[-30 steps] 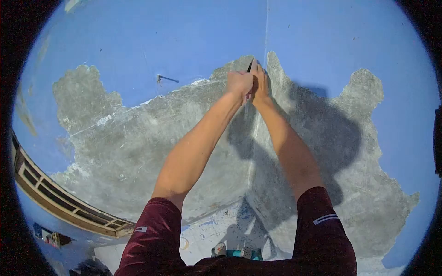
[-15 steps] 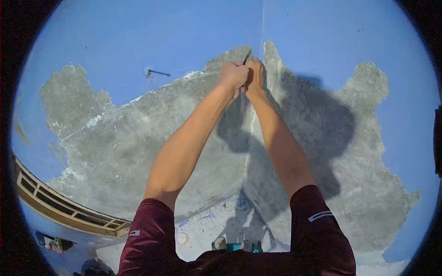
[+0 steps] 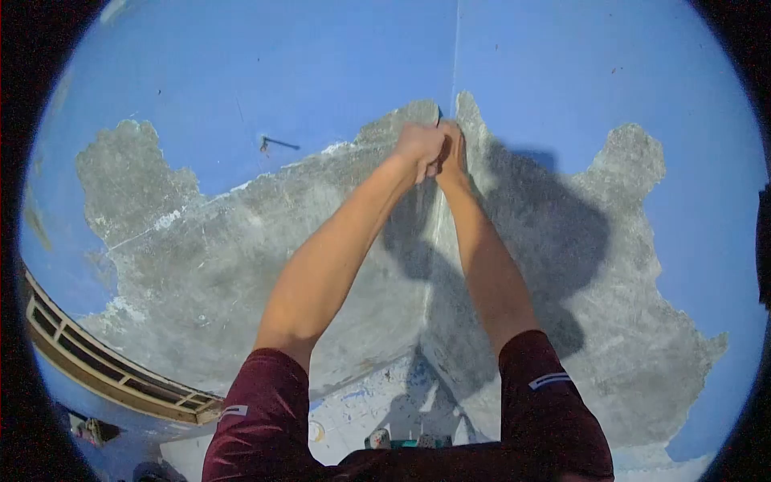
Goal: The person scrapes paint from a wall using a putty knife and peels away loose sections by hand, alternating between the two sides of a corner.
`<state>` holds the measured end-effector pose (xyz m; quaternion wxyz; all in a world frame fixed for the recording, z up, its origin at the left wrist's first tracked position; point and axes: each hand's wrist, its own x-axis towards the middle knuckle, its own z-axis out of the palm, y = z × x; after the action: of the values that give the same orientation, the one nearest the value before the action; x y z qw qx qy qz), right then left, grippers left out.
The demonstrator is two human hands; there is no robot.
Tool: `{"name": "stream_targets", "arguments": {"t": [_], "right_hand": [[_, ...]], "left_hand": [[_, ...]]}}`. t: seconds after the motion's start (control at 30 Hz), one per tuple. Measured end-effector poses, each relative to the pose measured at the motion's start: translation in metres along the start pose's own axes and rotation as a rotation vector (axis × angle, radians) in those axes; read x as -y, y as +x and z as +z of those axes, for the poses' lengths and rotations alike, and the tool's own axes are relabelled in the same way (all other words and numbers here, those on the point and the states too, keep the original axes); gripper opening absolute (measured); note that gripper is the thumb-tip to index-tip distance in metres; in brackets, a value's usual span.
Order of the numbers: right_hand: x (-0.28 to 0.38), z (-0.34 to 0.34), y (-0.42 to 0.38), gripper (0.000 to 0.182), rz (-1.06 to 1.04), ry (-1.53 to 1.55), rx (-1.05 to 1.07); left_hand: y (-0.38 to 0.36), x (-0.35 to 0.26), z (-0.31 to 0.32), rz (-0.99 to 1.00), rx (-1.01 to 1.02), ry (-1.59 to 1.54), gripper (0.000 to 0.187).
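Note:
My left hand [image 3: 420, 151] is closed in a fist close to the wall corner, over the grey bare patch [image 3: 273, 249]. Right beside it, touching or nearly so, my right hand [image 3: 453, 154] is also closed, with its fingers bent towards the wall. A thin dark edge shows above the knuckles, but what the hands grip is hidden. Both arms stretch forward and up. Around the grey patch lies blue paint [image 3: 337, 64] with a ragged border, and its upper tip ends just above my hands.
A bent nail or hook [image 3: 277, 145] sticks out of the wall on the left. A slatted wooden frame [image 3: 112, 361] runs along the lower left. Paint flecks cover the pale floor [image 3: 345, 406] by my feet. My shadow [image 3: 554, 225] falls across the right-hand wall.
The camera view has tilted up a little, so wall and hands sit lower in the picture. Against the wall my hands have shifted slightly right, both still closed.

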<state>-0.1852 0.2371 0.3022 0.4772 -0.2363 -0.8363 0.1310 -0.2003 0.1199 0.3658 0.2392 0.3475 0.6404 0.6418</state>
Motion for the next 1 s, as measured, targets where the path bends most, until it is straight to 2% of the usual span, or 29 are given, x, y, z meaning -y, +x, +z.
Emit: {"name": "stream_targets", "arguments": {"t": [0.03,0.07,0.1,0.17,0.23,0.27,0.3,0.33,0.37,0.4,0.43,0.47,0.5,0.6,0.67,0.7,0.77,0.83,0.87,0.9,0.93,1.0], "right_hand": [[-0.003,-0.001,-0.004,0.03,0.05,0.087,0.112],[-0.001,0.004,-0.01,0.031,-0.018,0.138,-0.001],[0.005,0.006,-0.022,0.031,-0.008,0.141,0.01],[0.025,0.006,-0.023,0.016,0.044,0.193,-0.124],[0.014,0.025,-0.016,0.017,0.105,0.925,-0.237],[0.003,0.028,-0.011,0.017,0.196,0.784,-0.178],[-0.003,0.025,-0.009,0.017,0.056,0.369,-0.136],[-0.005,0.018,-0.007,0.016,-0.081,-0.045,-0.158],[-0.006,0.019,0.007,0.016,-0.087,-0.046,-0.177],[-0.019,0.036,0.009,0.016,-0.044,0.101,-0.184],[-0.012,0.033,0.002,0.017,0.06,0.274,-0.156],[-0.004,0.029,-0.005,0.018,0.17,0.455,-0.147],[0.004,0.025,-0.012,0.019,0.281,0.626,-0.157],[0.003,0.027,-0.011,0.019,0.261,0.425,-0.132],[-0.003,0.027,-0.011,0.019,-0.014,-0.084,-0.208],[-0.004,0.023,-0.006,0.019,-0.021,-0.085,-0.218],[-0.002,0.019,-0.018,0.017,-0.145,0.004,-0.283],[-0.002,0.031,-0.029,0.017,-0.049,0.441,-0.317],[-0.005,0.032,-0.028,0.017,0.124,0.761,-0.23],[0.004,0.025,-0.025,0.017,0.179,0.769,-0.194],[0.014,0.018,-0.023,0.018,0.234,0.775,-0.158],[0.017,0.011,-0.018,0.018,0.336,0.824,-0.064]], "left_hand": [[-0.016,-0.006,0.0,0.017,0.053,0.08,0.022],[-0.034,-0.012,0.0,0.015,0.003,0.052,0.02],[-0.03,-0.001,-0.005,0.0,0.002,0.054,0.02],[-0.003,0.011,-0.019,-0.087,0.022,-0.046,0.021],[-0.019,0.002,-0.019,-0.041,0.07,-0.085,0.02],[-0.014,0.005,-0.015,-0.041,0.058,-0.124,0.019],[-0.016,0.004,-0.009,-0.043,0.049,-0.162,0.019],[-0.02,0.0,0.001,-0.045,-0.042,-0.079,0.017],[-0.015,-0.01,0.002,-0.026,-0.036,-0.076,0.017],[-0.013,-0.006,-0.001,-0.04,-0.004,-0.089,0.016],[-0.011,0.003,-0.006,-0.062,0.026,-0.108,0.014],[0.014,0.024,-0.017,-0.042,0.159,-0.175,0.013],[0.007,0.022,-0.016,-0.048,0.162,-0.171,0.013],[-0.016,0.01,-0.01,-0.074,0.054,-0.088,0.015],[-0.015,0.007,-0.003,-0.048,-0.01,-0.055,0.017],[-0.011,0.0,-0.002,-0.035,-0.008,-0.057,0.017],[-0.016,-0.001,-0.007,-0.027,0.082,0.027,0.018],[-0.029,0.006,-0.015,-0.078,0.055,0.052,0.019],[-0.031,0.0,-0.017,-0.092,0.042,0.095,0.019],[-0.029,-0.007,-0.019,-0.1,0.029,0.138,0.02],[-0.001,0.018,-0.017,-0.074,0.011,0.061,0.023],[-0.016,0.009,-0.012,-0.17,-0.072,-0.002,0.023]]}}
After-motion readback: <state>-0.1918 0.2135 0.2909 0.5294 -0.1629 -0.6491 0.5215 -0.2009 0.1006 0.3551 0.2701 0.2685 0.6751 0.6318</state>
